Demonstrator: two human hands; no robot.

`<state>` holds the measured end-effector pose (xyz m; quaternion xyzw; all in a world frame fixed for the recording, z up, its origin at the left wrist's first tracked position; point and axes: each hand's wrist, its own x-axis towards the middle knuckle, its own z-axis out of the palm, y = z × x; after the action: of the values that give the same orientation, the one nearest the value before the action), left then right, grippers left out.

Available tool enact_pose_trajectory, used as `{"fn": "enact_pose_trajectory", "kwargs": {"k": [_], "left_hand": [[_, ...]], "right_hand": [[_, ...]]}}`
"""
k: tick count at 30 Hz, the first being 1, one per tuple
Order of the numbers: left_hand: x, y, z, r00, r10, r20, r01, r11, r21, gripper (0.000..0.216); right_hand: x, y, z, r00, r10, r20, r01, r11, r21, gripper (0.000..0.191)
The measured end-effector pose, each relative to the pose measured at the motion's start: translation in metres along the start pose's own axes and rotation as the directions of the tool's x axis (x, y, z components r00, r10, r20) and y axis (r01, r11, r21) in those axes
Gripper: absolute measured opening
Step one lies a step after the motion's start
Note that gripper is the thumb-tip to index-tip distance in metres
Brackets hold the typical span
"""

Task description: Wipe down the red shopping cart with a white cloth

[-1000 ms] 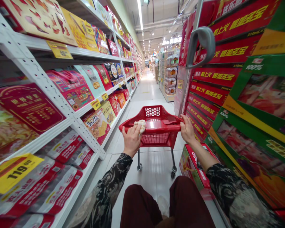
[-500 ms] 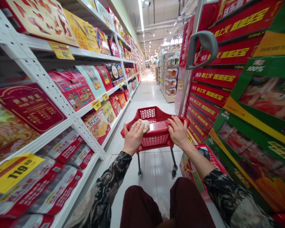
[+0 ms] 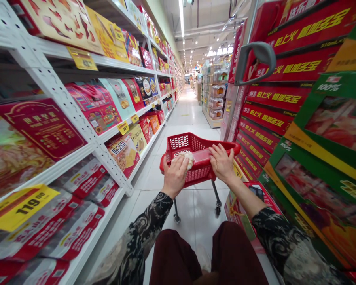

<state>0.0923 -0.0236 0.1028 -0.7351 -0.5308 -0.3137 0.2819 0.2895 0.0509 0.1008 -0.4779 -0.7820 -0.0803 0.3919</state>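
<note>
A small red shopping cart with a mesh basket stands right in front of my knees on the tiled floor. My left hand presses a crumpled whitish cloth onto the left part of the cart's handle, fingers closed over it. Part of the cloth is hidden under those fingers. Farther right, my right hand rests its fingers over the handle and grips its right end. The cart sits at a slant, its left end nearer me.
White shelving with boxed goods runs along the left. Stacked red drink cartons and green boxes rise close on the right. A grey handle juts out at head height. Ahead, the aisle floor stretches away.
My left hand has slid a little to the right along the handle with the cloth. The cart has swung slightly, its left end coming nearer. My right hand keeps its hold.
</note>
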Motion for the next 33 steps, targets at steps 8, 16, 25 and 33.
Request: {"fn": "enact_pose_trajectory", "kwargs": {"k": [8,16,25,33], "left_hand": [[-0.010,-0.024,-0.019,1.000,0.031,0.001,-0.031,0.999,-0.025,0.034],[-0.001,-0.004,-0.011,0.991,0.135,-0.006,-0.135,0.983,-0.125,0.033],[-0.012,-0.032,-0.008,0.996,0.020,0.082,-0.008,0.989,-0.148,0.035],[0.003,-0.011,0.002,0.974,-0.049,0.222,0.111,0.955,-0.274,0.032]], "right_hand": [[-0.013,-0.010,0.005,1.000,-0.004,-0.012,0.004,1.000,0.009,0.036],[-0.011,-0.019,0.000,1.000,-0.020,0.004,0.019,0.998,0.058,0.038],[-0.016,-0.005,0.000,0.998,-0.054,0.045,0.051,0.997,0.056,0.038],[-0.017,-0.017,0.007,1.000,0.018,0.023,-0.020,0.997,0.071,0.040]]}}
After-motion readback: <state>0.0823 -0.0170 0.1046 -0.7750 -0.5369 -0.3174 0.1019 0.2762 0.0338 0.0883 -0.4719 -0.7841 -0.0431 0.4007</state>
